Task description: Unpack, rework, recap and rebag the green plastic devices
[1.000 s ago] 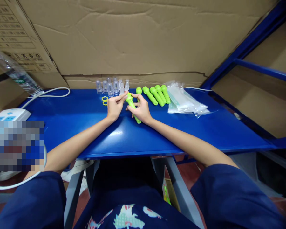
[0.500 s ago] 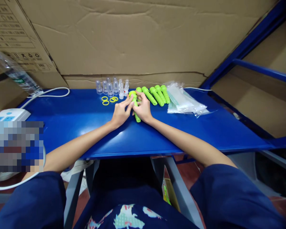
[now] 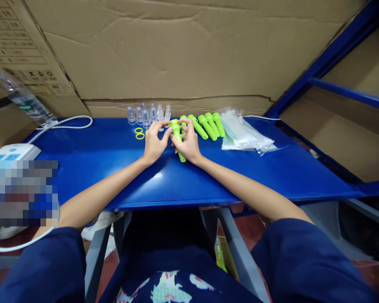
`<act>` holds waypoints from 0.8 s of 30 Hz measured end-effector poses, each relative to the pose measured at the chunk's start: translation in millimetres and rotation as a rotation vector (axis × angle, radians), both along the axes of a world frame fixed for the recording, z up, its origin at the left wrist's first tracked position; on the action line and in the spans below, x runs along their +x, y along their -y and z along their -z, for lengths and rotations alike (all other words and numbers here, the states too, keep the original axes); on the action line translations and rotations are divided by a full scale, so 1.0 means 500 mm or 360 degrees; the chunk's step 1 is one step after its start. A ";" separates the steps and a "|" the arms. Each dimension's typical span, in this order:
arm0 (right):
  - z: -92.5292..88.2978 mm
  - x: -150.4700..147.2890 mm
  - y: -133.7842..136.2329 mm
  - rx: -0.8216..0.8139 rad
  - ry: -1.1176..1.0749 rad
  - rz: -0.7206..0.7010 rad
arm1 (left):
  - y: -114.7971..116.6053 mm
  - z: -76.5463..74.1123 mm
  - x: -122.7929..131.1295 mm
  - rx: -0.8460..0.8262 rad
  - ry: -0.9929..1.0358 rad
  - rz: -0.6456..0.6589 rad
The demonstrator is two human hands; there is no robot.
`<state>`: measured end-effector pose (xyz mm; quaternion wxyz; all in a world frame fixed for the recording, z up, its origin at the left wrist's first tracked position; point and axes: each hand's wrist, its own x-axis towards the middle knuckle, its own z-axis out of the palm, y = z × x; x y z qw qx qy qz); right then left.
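A lime-green flashlight (image 3: 177, 134) is held between my two hands over the blue table, its yellow-rimmed head pointing away from me. My right hand (image 3: 190, 143) wraps the body, thumb on the near side and fingers curled past the head. The fingertips and thumb of my left hand (image 3: 156, 141) pinch at the head's left side. Several matching green flashlights (image 3: 207, 126) lie just beyond my right hand. Two yellow rings (image 3: 139, 134) rest left of my left hand, which partly hides others. Behind them stand several clear plastic domes (image 3: 145, 119) and narrower clear pieces (image 3: 167, 112).
Clear plastic bags (image 3: 244, 132) lie right of the flashlights. On the left are a white power strip (image 3: 14, 151) with its cable and a leaning water bottle (image 3: 25, 99). Cardboard (image 3: 189, 54) walls off the back; a blue metal frame (image 3: 322, 54) rises at right.
My left hand has shifted slightly left and its fingers have spread and arched higher around the flashlight's head. The right hand's fingers have loosened a little. The flashlight stays nearly in place.
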<state>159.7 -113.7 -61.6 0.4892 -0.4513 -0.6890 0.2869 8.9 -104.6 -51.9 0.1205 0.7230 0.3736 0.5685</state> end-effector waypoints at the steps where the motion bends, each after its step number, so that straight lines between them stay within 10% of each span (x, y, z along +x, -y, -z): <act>1: -0.001 0.000 0.000 0.0006 0.0005 -0.0001 | -0.005 -0.001 -0.002 0.0020 -0.0003 -0.0017; 24: -0.015 -0.002 0.015 -0.0007 0.0095 -0.0017 | -0.043 -0.016 -0.035 0.0028 -0.0101 0.0276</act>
